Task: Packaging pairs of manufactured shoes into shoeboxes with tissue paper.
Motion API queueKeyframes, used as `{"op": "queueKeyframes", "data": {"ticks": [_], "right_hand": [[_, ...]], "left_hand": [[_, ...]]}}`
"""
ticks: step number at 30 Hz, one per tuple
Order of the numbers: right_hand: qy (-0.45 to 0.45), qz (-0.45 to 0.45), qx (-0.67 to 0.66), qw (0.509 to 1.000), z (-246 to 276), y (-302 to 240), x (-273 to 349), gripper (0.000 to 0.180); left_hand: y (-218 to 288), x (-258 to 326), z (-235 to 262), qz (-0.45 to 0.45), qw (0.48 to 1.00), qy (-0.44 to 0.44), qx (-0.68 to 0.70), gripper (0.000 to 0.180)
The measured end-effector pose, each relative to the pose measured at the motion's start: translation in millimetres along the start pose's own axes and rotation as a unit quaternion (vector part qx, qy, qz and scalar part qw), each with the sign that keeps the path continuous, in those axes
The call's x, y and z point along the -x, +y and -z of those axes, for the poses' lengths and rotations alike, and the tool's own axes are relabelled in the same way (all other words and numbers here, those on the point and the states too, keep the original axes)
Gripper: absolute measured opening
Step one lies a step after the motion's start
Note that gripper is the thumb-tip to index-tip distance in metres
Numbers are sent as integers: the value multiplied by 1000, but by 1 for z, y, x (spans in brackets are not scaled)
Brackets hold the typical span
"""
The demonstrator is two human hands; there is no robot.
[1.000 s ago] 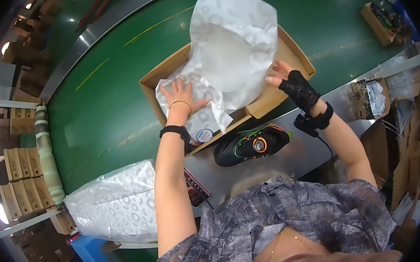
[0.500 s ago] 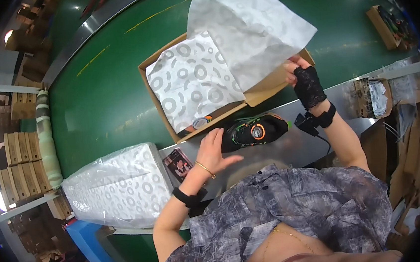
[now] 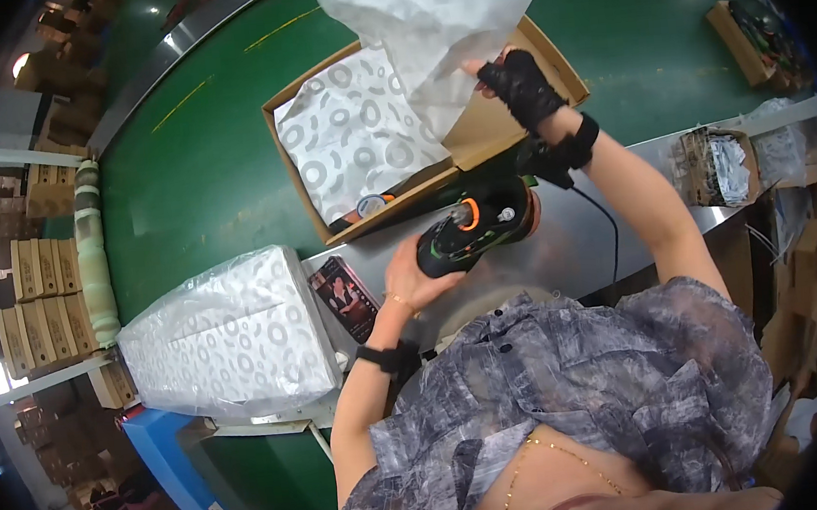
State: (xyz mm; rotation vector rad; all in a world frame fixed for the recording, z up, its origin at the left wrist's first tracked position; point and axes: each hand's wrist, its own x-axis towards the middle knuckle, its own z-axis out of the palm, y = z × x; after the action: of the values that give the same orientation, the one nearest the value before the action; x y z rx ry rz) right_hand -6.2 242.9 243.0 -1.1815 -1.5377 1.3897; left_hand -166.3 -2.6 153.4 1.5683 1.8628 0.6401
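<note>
A black shoe (image 3: 470, 232) with orange and green trim is tilted above the metal edge of the bench. My left hand (image 3: 410, 276) is closed around one end of it. My right hand (image 3: 516, 88), in a black lace fingerless glove, has bent fingers at the edge of a patterned tissue paper sheet (image 3: 426, 15) and seems to pinch it. That sheet rises over the far side of an open cardboard box (image 3: 486, 139). More patterned paper (image 3: 344, 129) covers the box's left part. A dark item with a round label (image 3: 372, 205) peeks out under it.
On my left lies a plastic-wrapped stack of patterned paper (image 3: 226, 334), with a phone (image 3: 344, 299) beside it. A green belt (image 3: 189, 187) runs behind the box. Small cartons (image 3: 36, 268) are stacked far left. At right stands a carton with silvery packets (image 3: 727, 169).
My left hand has taken hold of the shoe and tilted it up. My right hand has moved left and away from me, and the paper sheet has shifted left, baring more of the box.
</note>
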Motion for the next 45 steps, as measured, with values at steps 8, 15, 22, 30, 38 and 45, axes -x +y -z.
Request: {"op": "queueKeyframes", "data": {"ticks": [8, 15, 22, 30, 38, 45], "right_hand": [[65, 117, 59, 989, 13, 21, 24, 49], [29, 92, 151, 984, -16, -5, 70, 37], [-198, 256, 232, 917, -44, 16, 80, 24], [-108, -425, -211, 874, 23, 107, 85, 37], [77, -16, 13, 997, 6, 94, 87, 39], [21, 343, 557, 756, -47, 108, 78, 48]], "left_hand": [[6, 36, 66, 57, 927, 52, 368, 69], [-5, -68, 81, 128, 819, 108, 548, 46], [-37, -175, 6, 358, 804, -84, 467, 63], [-11, -167, -25, 285, 851, -204, 391, 41], [32, -128, 40, 153, 780, 2, 607, 40], [-34, -93, 68, 246, 784, 338, 458, 49]]}}
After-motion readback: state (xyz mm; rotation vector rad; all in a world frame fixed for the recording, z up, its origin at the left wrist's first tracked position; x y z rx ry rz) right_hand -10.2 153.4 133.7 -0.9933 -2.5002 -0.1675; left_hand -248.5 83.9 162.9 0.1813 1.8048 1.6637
